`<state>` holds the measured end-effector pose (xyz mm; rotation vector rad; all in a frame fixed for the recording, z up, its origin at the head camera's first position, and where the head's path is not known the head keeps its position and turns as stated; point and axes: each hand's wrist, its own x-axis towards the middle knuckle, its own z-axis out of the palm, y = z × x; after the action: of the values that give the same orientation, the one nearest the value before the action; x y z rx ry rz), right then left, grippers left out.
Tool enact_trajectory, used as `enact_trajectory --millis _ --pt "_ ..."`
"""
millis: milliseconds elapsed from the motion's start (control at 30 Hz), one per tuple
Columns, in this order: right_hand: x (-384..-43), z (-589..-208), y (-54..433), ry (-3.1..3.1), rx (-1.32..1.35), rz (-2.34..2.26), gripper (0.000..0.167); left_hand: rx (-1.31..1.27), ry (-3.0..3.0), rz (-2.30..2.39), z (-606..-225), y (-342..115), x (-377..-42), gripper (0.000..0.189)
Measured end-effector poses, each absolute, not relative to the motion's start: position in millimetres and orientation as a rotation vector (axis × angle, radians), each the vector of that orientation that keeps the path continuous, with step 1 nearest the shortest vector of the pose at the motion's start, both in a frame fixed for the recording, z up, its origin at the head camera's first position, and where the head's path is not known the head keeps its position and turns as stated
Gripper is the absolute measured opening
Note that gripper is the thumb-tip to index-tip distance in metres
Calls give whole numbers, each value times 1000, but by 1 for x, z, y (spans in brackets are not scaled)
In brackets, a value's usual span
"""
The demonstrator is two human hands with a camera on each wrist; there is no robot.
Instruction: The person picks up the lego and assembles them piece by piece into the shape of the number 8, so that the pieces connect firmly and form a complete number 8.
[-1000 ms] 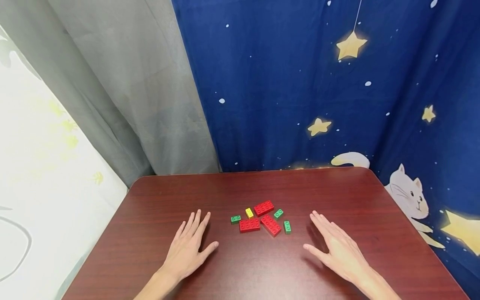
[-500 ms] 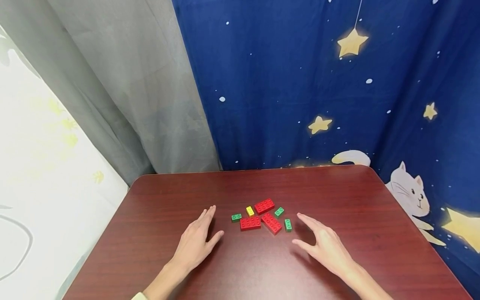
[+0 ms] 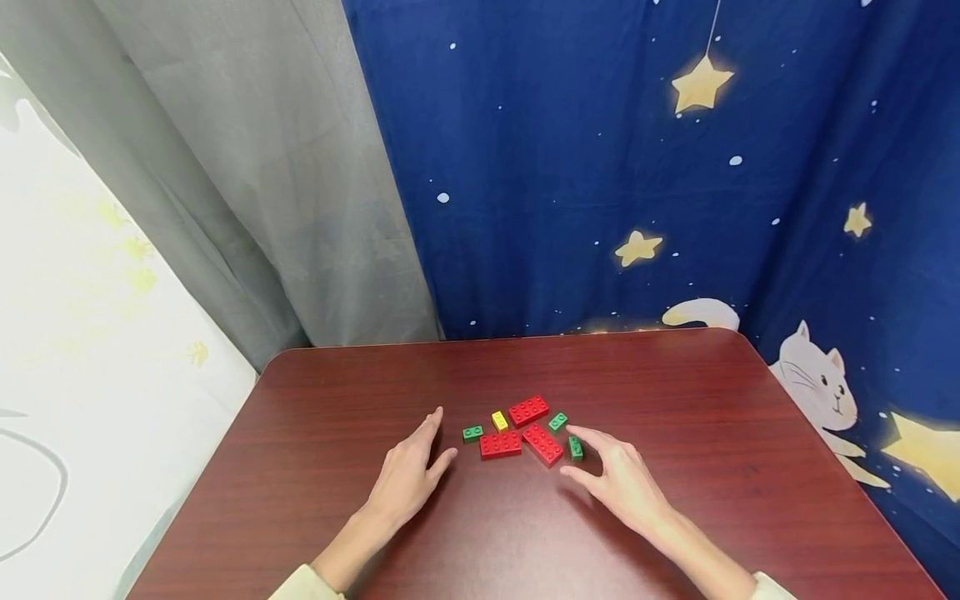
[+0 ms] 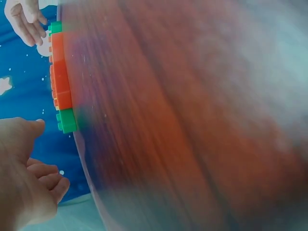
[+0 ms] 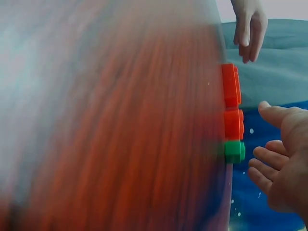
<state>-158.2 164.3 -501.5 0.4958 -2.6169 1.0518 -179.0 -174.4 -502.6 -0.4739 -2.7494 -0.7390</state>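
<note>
Three red eight-stud toy bricks lie in a loose cluster at the table's middle: a back one (image 3: 528, 410), a front left one (image 3: 500, 445) and a slanted front right one (image 3: 542, 445). A small yellow brick (image 3: 499, 421) sits among them. Small green bricks flank the cluster: one at the left (image 3: 472, 434), two at the right, the farther (image 3: 558, 422) and the nearer (image 3: 575, 448). My right hand (image 3: 626, 479) hovers just right of the nearer green brick, thumb and fingers apart around its near side. Left of the cluster, my left hand (image 3: 408, 477) holds nothing, fingers extended.
The dark red-brown wooden table (image 3: 337, 400) has rounded far corners. Behind it hang a grey curtain (image 3: 300, 167) and a blue curtain (image 3: 555, 167) with stars and a white cat. A pale curtain (image 3: 97, 333) hangs at the left.
Both hands have moved inward toward the bricks, the right one farther, reaching the nearer right green brick. The bricks lie as before.
</note>
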Motion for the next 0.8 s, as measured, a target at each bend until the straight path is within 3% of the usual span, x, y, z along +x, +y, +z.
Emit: enact_trajectory --millis 400,800 --pt "-154 -499 143 -2597 367 1270 47 -476 -2765 -810 -506 -161 -186 68" --pt "-154 -500 130 -2650 283 1238 50 -488 -2779 -812 -507 -155 -192 52"
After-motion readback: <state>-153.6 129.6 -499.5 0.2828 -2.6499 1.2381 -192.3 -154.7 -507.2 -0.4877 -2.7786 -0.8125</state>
